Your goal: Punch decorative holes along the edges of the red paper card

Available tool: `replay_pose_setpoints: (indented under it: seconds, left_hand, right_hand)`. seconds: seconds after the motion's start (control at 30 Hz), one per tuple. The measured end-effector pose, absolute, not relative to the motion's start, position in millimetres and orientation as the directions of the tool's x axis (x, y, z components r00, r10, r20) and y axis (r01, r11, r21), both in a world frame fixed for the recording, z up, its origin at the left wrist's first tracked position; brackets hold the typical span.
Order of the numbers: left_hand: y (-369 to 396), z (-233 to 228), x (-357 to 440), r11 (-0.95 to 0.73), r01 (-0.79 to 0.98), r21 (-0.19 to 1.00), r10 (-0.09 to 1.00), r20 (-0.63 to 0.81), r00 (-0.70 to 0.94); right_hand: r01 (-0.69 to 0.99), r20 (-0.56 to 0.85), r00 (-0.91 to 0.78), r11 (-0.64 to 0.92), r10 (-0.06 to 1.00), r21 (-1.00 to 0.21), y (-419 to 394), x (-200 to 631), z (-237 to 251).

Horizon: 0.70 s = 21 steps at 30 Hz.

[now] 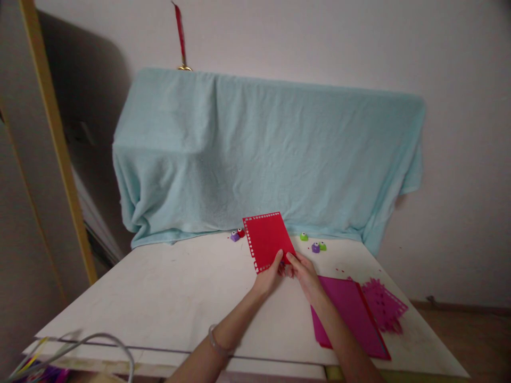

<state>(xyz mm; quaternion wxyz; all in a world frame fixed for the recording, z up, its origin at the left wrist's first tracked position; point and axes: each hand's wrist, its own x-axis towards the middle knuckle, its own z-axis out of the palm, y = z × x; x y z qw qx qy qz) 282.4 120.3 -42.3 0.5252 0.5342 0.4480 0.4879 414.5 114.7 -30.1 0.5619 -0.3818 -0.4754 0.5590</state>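
Observation:
Above the middle of the table I hold a sheet of red paper (268,239), tilted up toward me. Small punched holes run along its top, left and part of its bottom edge. My left hand (271,275) grips the bottom edge, thumb on the front. Close beside it, my right hand (302,269) is closed at the lower right corner, thumb on top. A small dark bit shows between the hands, too hidden to name. Beyond the paper sit small craft punches: a purple one (235,236) and a red one (240,232) left, a green one (304,236) and others right.
A stack of magenta paper (343,314) with red sheets beneath lies under my right forearm. Beside it are cut-up magenta pieces (383,306). A light blue cloth (279,159) hangs behind the white table (159,298). A grey cable (107,336) loops at the front left.

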Motion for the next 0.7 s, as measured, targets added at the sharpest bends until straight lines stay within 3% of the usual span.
replay_pose_setpoints:
  seconds: [0.7]
  left_hand:
    - [92,15,279,-0.035,-0.105,0.994,0.992,0.047,0.113]
  right_hand:
    - [-0.346,0.084,-0.057,0.060,0.995,-0.936,114,412,-25]
